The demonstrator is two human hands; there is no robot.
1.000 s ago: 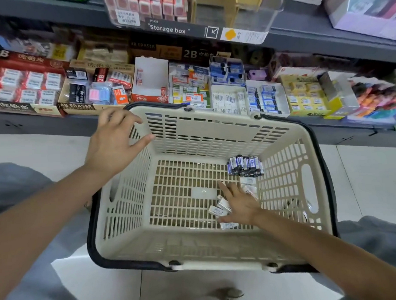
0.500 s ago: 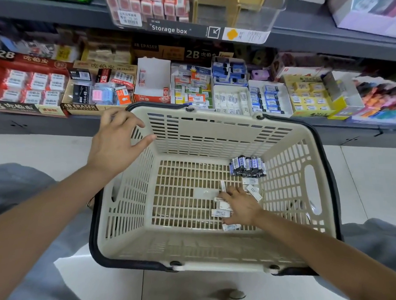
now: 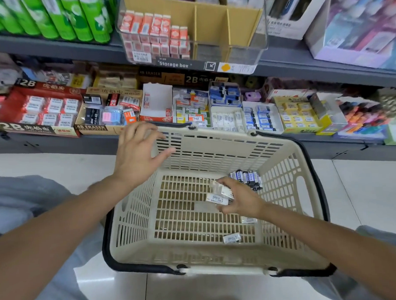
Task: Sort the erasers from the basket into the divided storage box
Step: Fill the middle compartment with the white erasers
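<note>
A cream plastic basket [image 3: 283, 191] with black handles sits on the floor in front of me. Inside it, my right hand [image 3: 238, 199] grips a bunch of white erasers [image 3: 218, 194], lifted off the basket floor. A cluster of dark blue erasers [image 3: 247, 177] lies at the back right corner, and two white erasers [image 3: 231, 238] lie loose near the front. My left hand [image 3: 136, 152] hovers with spread fingers over the basket's back left rim. The clear divided storage box [image 3: 244, 33] stands on the upper shelf, with red-and-white erasers [image 3: 154, 32] in its left compartment.
The lower shelf [image 3: 57, 143] carries several open cartons of erasers directly behind the basket. Green bottles [image 3: 53, 18] stand at the upper left, and boxed goods [image 3: 356, 27] at the upper right. My knees flank the basket on the tiled floor.
My right hand has gathered the white erasers and raised them off the basket floor. The view has tilted up, showing the storage box. My left hand has stayed by the rim.
</note>
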